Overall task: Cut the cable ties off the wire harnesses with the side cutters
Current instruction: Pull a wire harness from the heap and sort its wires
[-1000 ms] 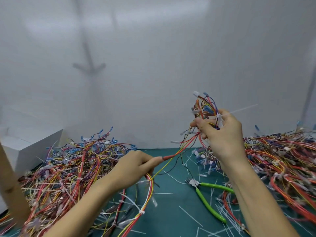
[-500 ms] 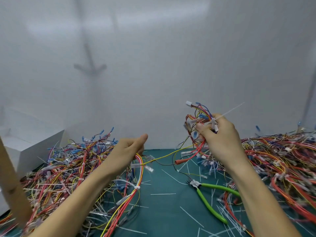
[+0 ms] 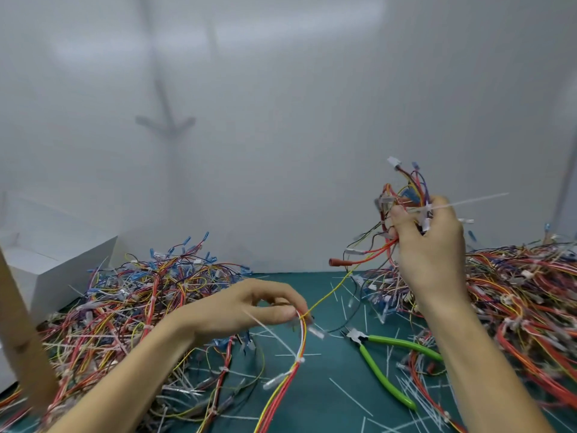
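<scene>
Green-handled side cutters [image 3: 384, 367] are seen unheld on the teal mat [image 3: 318, 417]; red-and-yellow wires [image 3: 300, 339] are pinched by the left hand [image 3: 243, 310]; beyond, a tangled multicoloured wire harness [image 3: 406, 195], white cable tie [image 3: 462, 203] protruding, is gripped by the right hand [image 3: 431, 245]; strands should be separated first

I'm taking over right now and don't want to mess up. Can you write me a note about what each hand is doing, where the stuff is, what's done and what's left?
Left hand: pinches the red and yellow wires low over the mat.
Right hand: grips a bunched harness held up, with a white cable tie sticking out.
Side cutters: lying on the mat between the arms, in neither hand.
Done: cut tie ends litter the mat.
Left: pick up the cutters and snip the ties on the held wires. I cannot tell whether the left pile or the right pile is finished.
</scene>
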`<control>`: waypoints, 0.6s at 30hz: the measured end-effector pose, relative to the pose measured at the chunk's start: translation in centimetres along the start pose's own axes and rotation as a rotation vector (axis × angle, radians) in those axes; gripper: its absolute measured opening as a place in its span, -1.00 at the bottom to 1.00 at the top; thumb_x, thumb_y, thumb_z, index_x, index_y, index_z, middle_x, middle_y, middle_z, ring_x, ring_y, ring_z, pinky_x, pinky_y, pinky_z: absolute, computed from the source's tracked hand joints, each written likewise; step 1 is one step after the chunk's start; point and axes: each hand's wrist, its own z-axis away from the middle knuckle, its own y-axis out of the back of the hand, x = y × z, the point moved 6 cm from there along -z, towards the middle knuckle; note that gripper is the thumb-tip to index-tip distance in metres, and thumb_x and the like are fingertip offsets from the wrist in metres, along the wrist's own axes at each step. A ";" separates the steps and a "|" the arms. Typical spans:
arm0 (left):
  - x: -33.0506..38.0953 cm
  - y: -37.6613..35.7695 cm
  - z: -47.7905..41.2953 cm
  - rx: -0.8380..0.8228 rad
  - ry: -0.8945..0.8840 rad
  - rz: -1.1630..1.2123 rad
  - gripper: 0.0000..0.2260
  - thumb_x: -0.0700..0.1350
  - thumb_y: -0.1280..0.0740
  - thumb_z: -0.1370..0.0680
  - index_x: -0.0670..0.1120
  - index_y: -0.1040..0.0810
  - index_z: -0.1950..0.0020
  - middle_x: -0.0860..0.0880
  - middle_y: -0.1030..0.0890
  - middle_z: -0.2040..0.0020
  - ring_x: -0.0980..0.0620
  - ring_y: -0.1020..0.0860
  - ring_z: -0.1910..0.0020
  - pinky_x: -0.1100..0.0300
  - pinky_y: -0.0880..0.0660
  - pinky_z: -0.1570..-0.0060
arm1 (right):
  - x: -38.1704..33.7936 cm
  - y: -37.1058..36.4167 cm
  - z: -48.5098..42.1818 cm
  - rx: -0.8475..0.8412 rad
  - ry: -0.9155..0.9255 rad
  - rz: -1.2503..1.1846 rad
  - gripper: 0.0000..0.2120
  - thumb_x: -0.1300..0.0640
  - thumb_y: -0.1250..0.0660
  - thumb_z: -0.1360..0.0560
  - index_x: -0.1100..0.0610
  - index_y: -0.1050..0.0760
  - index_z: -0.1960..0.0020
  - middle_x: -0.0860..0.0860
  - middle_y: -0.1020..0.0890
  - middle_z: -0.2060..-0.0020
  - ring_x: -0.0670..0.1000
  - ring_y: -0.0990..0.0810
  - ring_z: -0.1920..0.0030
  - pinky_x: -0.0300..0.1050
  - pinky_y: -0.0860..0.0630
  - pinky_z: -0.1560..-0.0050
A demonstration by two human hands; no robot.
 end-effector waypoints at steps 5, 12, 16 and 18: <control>0.8 -0.6 -0.5 0.025 -0.073 -0.096 -0.93 0.00 -0.35 -0.58 0.15 -0.62 0.04 -0.01 -0.50 -0.02 -0.01 -0.51 -0.08 0.24 -0.42 -0.17 | -0.2 -0.4 0.2 -0.026 0.002 -0.014 -0.90 0.08 -0.32 -0.60 0.11 -0.47 -0.03 -0.11 -0.62 0.24 -0.38 -0.58 0.33 -0.51 -0.38 0.40; 2.2 -0.8 -0.5 0.201 -0.200 -0.117 -0.88 -0.20 -0.37 -0.58 0.02 -0.61 0.07 0.08 -0.59 0.05 0.15 -0.55 -0.03 0.34 -0.38 -0.12 | -0.5 -1.2 0.7 -0.094 -0.008 0.014 -0.91 0.04 -0.32 -0.60 0.04 -0.48 -0.04 -0.09 -0.64 0.24 -0.23 -0.61 0.28 -0.29 -0.45 0.29; 2.1 -1.4 -0.2 0.206 -0.181 -0.161 -0.84 -0.19 -0.29 -0.62 0.06 -0.52 0.10 0.19 -0.54 0.16 0.22 -0.48 0.12 0.37 -0.37 0.02 | -0.9 -2.2 1.3 -0.153 0.012 0.016 -0.95 0.09 -0.32 -0.60 0.05 -0.47 -0.02 -0.09 -0.62 0.27 -0.35 -0.57 0.36 -0.49 -0.38 0.39; 1.8 -1.6 -0.3 0.180 -0.154 -0.156 -0.85 -0.18 -0.30 -0.62 0.04 -0.52 0.10 0.19 -0.55 0.18 0.23 -0.48 0.16 0.38 -0.38 0.06 | -1.1 -2.6 1.5 -0.170 0.016 -0.027 -0.96 0.09 -0.33 -0.60 0.04 -0.47 -0.01 -0.08 -0.62 0.28 -0.29 -0.59 0.36 -0.41 -0.44 0.32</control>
